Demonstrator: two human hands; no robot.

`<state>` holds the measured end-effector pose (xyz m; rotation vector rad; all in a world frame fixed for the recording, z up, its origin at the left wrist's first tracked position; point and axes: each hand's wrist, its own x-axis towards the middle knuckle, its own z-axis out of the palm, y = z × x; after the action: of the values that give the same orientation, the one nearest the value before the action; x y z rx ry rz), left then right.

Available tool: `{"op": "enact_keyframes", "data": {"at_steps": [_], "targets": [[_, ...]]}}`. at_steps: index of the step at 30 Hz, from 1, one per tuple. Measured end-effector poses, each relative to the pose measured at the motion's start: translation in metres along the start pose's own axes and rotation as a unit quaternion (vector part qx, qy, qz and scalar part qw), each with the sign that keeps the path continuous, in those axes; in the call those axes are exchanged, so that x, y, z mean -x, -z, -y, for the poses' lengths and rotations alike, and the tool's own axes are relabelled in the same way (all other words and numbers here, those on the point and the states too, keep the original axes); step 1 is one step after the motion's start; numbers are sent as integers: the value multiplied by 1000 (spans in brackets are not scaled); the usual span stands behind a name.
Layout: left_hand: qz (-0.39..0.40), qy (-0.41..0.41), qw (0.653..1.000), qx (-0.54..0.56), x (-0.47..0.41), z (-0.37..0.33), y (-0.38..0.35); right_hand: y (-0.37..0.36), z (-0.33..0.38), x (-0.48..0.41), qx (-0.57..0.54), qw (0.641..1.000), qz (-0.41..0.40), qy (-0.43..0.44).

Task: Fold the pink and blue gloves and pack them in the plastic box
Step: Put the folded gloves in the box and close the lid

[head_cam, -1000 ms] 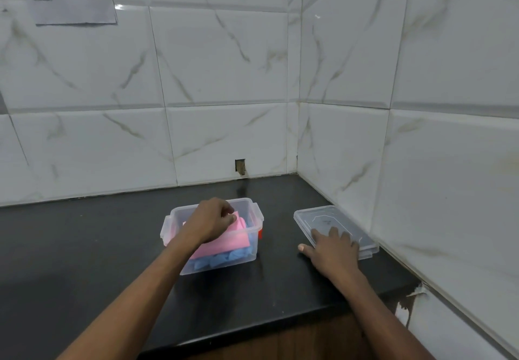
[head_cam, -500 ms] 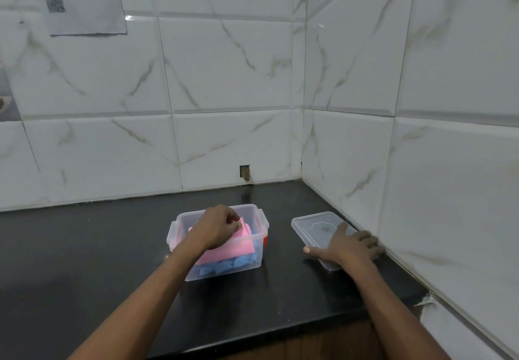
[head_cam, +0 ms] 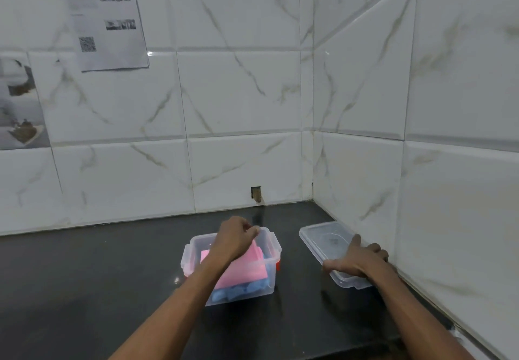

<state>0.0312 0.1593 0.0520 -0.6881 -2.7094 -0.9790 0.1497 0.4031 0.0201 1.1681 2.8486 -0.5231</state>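
Note:
The clear plastic box [head_cam: 268, 286] stands on the black counter, near its middle. Inside it lie the blue gloves [head_cam: 241, 289] at the bottom, with the folded pink gloves [head_cam: 247, 269] on top of them. My left hand [head_cam: 234, 237] hovers over the box with its fingers curled, resting on the pink gloves near the far rim. To the right, the clear lid [head_cam: 323, 237] lies flat beside the wall. My right hand [head_cam: 356, 260] grips the lid's near end, thumb at the front edge and fingers over the wall side.
The black counter [head_cam: 112, 275] ends at tiled walls behind and on the right, forming a corner. Its front edge runs close below my arms. A printed sheet [head_cam: 106, 16] hangs on the back wall. A small hole [head_cam: 256, 194] is in the tile above the counter.
My right hand has slid from the lid's top to its near end and closed around it. My left hand stays on the pink gloves. The camera has tilted up.

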Motion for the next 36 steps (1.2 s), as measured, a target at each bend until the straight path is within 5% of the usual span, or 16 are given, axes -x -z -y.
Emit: {"op": "enact_keyframes", "data": {"at_steps": [3, 7, 12, 15, 18, 21, 26, 30, 36], "targets": [[-49, -14, 994, 93, -9, -19, 2, 11, 13, 4, 3, 993, -71, 91], [30, 81, 943, 323, -26, -45, 15, 27, 36, 11, 8, 969, -102, 224], [40, 118, 899, 420, -35, -49, 30, 27, 46, 16, 18, 950, -107, 291], [-3, 123, 877, 464, -32, -49, 34, 21, 45, 12, -183, 950, -96, 233], [-49, 129, 861, 489, -28, -43, 38, 16, 48, 8, -439, 872, -156, 148], [-89, 122, 906, 396, -22, -24, 48, 13, 62, 13, -506, 836, -145, 156], [-139, 117, 979, 91, -2, 22, 72, 3, 109, 21, -387, 881, -181, 205], [-108, 159, 978, -75, 17, 44, 74, -11, 137, 27, -256, 937, -161, 176], [-95, 186, 946, -246, 29, 52, 62, -21, 157, 33, -221, 950, -139, 172]]}}
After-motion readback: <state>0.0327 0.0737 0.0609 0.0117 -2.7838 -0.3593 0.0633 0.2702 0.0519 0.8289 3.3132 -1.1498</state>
